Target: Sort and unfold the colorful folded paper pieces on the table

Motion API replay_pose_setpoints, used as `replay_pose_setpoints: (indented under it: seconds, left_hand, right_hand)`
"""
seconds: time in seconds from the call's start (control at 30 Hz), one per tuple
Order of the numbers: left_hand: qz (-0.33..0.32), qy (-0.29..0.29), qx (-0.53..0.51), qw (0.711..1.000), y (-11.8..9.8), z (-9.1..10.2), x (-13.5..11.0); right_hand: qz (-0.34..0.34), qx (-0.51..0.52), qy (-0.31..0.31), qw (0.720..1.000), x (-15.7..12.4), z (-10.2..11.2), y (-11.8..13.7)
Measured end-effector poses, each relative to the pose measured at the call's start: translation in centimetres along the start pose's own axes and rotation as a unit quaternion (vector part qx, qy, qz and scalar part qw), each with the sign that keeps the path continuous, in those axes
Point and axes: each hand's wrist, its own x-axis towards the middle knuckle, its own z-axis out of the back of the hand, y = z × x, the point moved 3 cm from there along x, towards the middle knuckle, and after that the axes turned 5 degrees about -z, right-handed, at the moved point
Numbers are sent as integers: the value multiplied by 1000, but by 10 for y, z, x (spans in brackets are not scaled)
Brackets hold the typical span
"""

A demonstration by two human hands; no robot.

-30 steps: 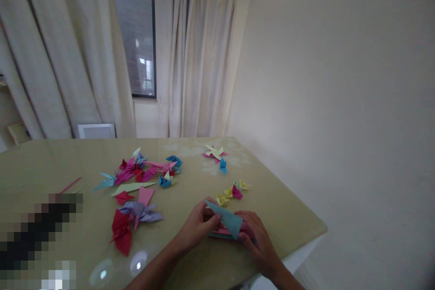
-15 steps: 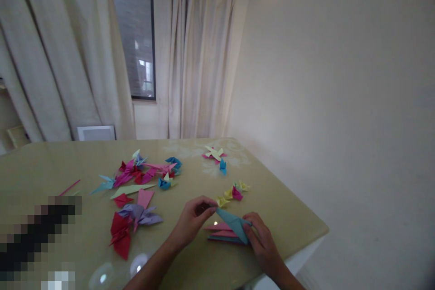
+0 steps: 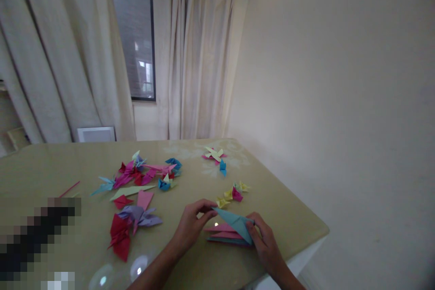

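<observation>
Between my hands is a light blue piece of folded paper (image 3: 236,222), long and pointed toward the left. My left hand (image 3: 192,222) pinches its narrow tip between thumb and fingers. The wider end is gripped by my right hand (image 3: 267,240), thumb on the near face. Just below the held piece lie several pink and blue folded papers (image 3: 226,234), partly hidden by it. Small yellow folded papers (image 3: 222,202) and a magenta folded paper (image 3: 237,194) rest on the table beyond my hands.
A pile of colourful origami pieces (image 3: 146,173) spreads over the left of the table (image 3: 197,260). Nearer lie a purple origami piece (image 3: 141,215) and a red one (image 3: 119,238). A pale green and pink star shape (image 3: 214,155) lies far back. A wall (image 3: 340,99) stands at right.
The light blue paper has shifted slightly and now shows a broader flat face. My right hand has moved a little to the right, my left slightly to the left.
</observation>
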Motion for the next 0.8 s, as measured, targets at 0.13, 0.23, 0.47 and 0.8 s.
replay_pose_setpoints:
  seconds: [0.13,0.23,0.47,0.8]
  left_hand:
    - [-6,-3,7,1000,-3,1,0]
    - [-9,-6,6,1000,-1,1,0]
    - [-13,-11,10,1000,0,0,-1]
    - [-3,-6,12,1000,-1,2,-2]
  right_hand:
    - [-7,10,-2,1000,0,-1,-2]
    - [-16,13,-2,1000,-1,-1,-2]
    - [-12,13,-6,1000,-2,0,-5]
    - [-18,9,-6,1000,-2,-1,-7]
